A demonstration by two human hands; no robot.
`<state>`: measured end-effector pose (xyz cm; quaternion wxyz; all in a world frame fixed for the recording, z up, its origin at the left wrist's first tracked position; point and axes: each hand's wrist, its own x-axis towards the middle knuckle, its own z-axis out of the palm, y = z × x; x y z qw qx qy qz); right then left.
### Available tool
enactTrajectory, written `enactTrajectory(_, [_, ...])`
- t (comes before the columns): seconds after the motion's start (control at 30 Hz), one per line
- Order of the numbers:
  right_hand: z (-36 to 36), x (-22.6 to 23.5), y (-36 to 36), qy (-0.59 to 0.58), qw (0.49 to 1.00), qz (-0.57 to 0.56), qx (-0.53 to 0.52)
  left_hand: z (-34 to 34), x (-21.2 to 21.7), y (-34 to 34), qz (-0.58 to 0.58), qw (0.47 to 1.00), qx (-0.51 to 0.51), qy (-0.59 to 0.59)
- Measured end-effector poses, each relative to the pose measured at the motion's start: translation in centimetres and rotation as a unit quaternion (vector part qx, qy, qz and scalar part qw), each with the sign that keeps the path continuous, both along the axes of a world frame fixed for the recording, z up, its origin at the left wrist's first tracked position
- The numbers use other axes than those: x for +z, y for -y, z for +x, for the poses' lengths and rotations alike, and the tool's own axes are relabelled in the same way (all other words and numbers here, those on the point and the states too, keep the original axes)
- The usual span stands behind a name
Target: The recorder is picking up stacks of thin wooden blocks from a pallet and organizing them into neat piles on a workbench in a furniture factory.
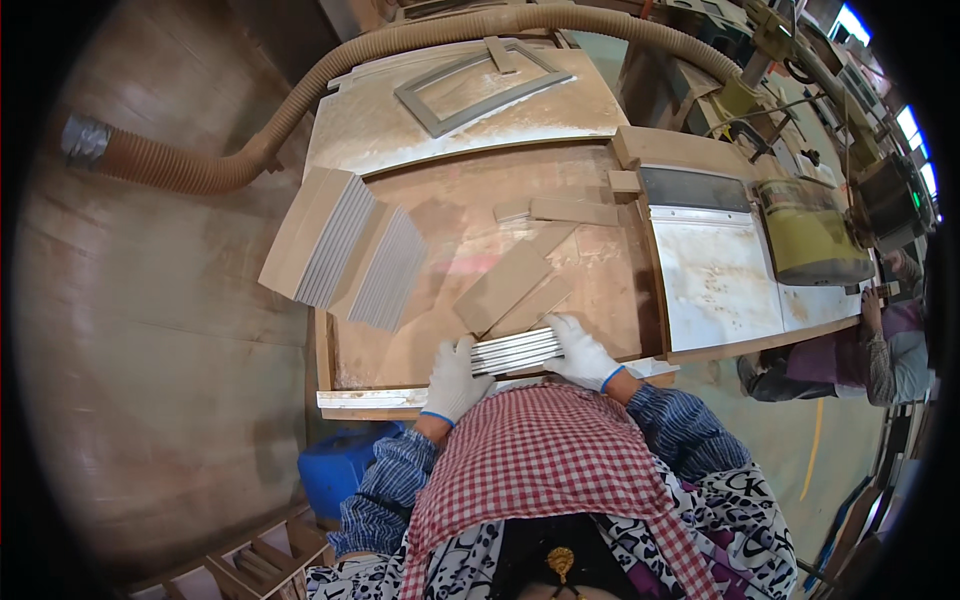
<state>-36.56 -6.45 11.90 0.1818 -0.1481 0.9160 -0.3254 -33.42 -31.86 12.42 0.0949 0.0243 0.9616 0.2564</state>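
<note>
Between my two white-gloved hands is a small stack of boards [515,351], their pale, white edges turned up toward me. My left hand [456,382] is closed on the stack's left end, and my right hand [582,352] grips its right end. The stack is at the near edge of a wooden worktable [450,250]. Just beyond it lie loose flat brown boards [515,280], touching or overlapping one another. To the left, two leaning stacks of similar boards, a taller one [325,240] and a lower one [385,265], stand side by side.
A grey rectangular frame [485,85] lies on the dusty far panel [370,125]. A ribbed hose [300,80] curves around the back left. At right stands a yellow-green machine [815,240] beside a white surface [715,275]; another person [860,350] works there. A blue container [345,465] sits below left.
</note>
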Motion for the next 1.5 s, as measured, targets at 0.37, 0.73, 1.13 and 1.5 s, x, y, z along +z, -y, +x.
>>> enactTrajectory(0.37, [-3.2, -2.1, -3.4, -0.12, 0.99, 0.051, 0.051, -4.5, -0.2, -2.3, -0.037, 0.99, -0.135, 0.013])
enactTrajectory(0.73, [-3.7, 0.1, -3.6, -0.071, 0.994, 0.065, 0.06, -4.4, 0.0, -2.2, -0.059, 0.99, -0.12, 0.038])
enactTrajectory(1.13, [-0.9, -2.0, -3.6, -0.216, 0.972, 0.086, 0.042, -2.9, -1.0, -0.3, 0.062, 0.994, -0.009, 0.085])
enactTrajectory(1.5, [-2.9, -4.0, -1.8, -0.194, 0.965, -0.107, -0.144, -2.0, -3.7, 0.2, 0.115, 0.993, 0.001, -0.014])
